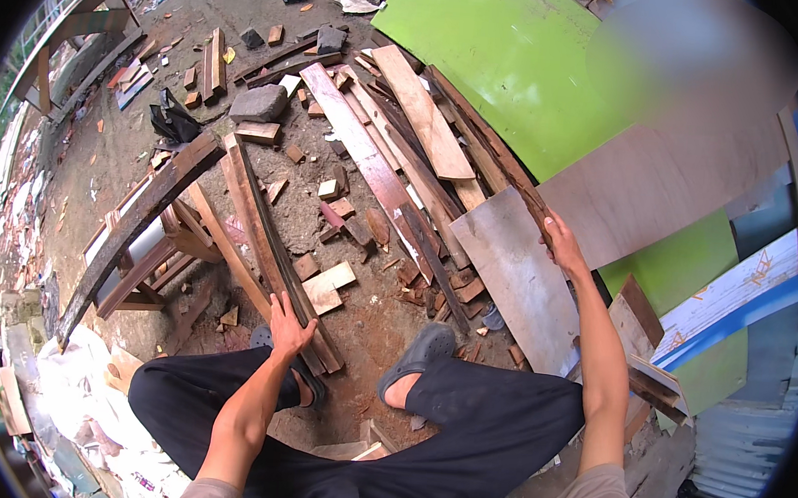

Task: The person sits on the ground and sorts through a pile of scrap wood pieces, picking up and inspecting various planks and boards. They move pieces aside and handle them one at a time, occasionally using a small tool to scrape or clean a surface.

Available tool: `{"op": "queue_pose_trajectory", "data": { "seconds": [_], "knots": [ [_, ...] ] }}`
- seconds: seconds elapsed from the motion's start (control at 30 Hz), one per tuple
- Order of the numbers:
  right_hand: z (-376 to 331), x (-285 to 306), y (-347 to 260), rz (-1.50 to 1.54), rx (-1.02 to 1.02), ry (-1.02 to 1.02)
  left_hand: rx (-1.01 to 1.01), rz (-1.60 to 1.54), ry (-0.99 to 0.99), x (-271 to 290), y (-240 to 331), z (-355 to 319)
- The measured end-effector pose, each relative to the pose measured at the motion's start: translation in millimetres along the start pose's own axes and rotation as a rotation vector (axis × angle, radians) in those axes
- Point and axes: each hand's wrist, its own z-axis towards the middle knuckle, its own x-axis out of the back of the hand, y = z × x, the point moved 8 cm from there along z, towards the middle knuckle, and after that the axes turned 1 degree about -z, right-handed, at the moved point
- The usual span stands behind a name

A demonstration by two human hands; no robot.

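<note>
My left hand [292,327] lies over a pair of long narrow wooden boards [266,230] that slant on the ground by my left foot. Its fingers look stretched along the wood rather than wrapped round it. Out to the right, my right hand [563,245] has its fingers closed round the edge of a long dark wooden strip [496,159]. The strip runs from the far plank pile down beside a grey-white flat panel [517,276]. Part of the strip is hidden by my right hand and forearm.
Several loose planks [369,145] and small wood offcuts [327,286] lie between my hands. A grey stone block [259,102] sits farther off. Large green sheets [487,52] and a brown plywood sheet [653,193] stand at the right. A dark curved beam [133,221] leans at the left.
</note>
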Motion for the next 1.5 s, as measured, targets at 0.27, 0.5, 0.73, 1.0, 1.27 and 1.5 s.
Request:
{"op": "queue_pose_trajectory", "data": {
  "seconds": [0.27,0.5,0.73,1.0,1.27,1.5],
  "knots": [
    [-28.8,-23.9,-9.1,0.275,0.039,0.051,0.021,0.041,0.034,-1.6,-9.7,-16.8],
    [20.8,28.6,-47.0,-0.072,0.27,0.235,0.017,0.067,-0.003,1.7,-7.5,-31.6],
    [104.1,14.3,-130.7,-0.821,0.087,0.599,0.119,0.052,-0.032,4.9,-20.1,-56.0],
    [51.9,-181.6,-97.5,-0.931,0.281,0.005,0.131,0.006,0.044,14.7,-38.9,-102.4],
    [-87.7,-311.2,-18.5,-0.902,0.042,-0.698,0.096,-0.104,0.057,12.4,-62.9,-167.1],
    [-145.9,-342.9,-38.6,-0.931,0.167,-0.623,0.175,-0.345,0.09,34.3,-39.6,-162.5]
  ]
}}
